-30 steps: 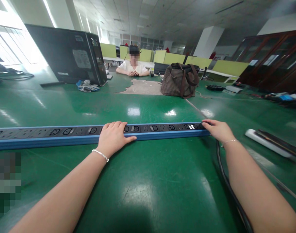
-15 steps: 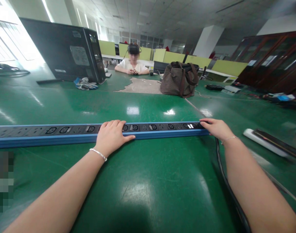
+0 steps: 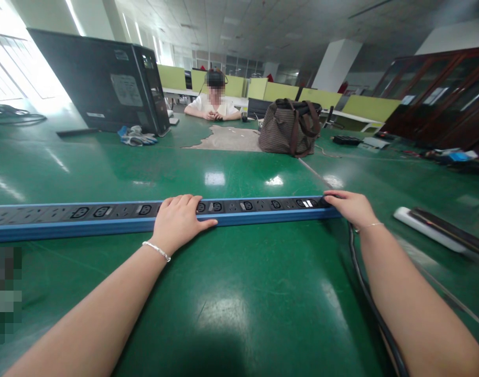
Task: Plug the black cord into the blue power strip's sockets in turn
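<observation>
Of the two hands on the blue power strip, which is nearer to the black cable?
The right hand, at the end of the blue power strip, beside the black cable; the left hand lies across the strip, farther left.

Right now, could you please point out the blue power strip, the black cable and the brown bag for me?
Blue power strip (image 3: pixel 134 211), head view: on its black socket face.
Black cable (image 3: pixel 363 289), head view: partway along its visible length.
Brown bag (image 3: pixel 276 128), head view: on its front side.

The green tabletop (image 3: pixel 263 267) bears a power strip (image 3: pixel 247 207), bag (image 3: pixel 281 131) and gloves (image 3: pixel 137 138).
</observation>
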